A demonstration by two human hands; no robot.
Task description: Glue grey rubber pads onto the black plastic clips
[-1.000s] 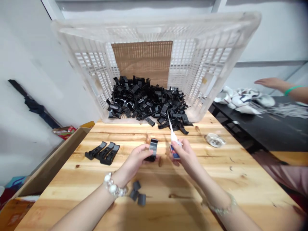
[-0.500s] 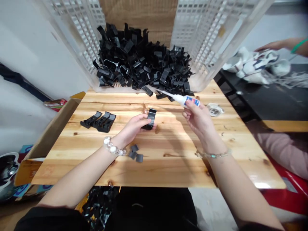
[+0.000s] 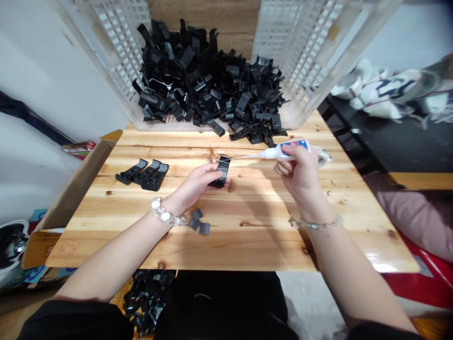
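A black plastic clip [image 3: 222, 172] is held upright in the partly closed left hand [image 3: 196, 182], above the wooden table [image 3: 247, 250]. A glue bottle [image 3: 292, 151] is gripped in the curled right hand [image 3: 300, 167], its nozzle [image 3: 247, 156] pointed left, the tip just beside the clip. Three black clips [image 3: 141, 174] are laid out to the left, small black pieces [image 3: 198, 222] lie nearer, and a heap of clips [image 3: 208, 80] is piled in a white crate [image 3: 113, 61] at the far side.

Three black clips [image 3: 141, 174], three small tabs [image 3: 204, 229], one glue tube [image 3: 279, 152].
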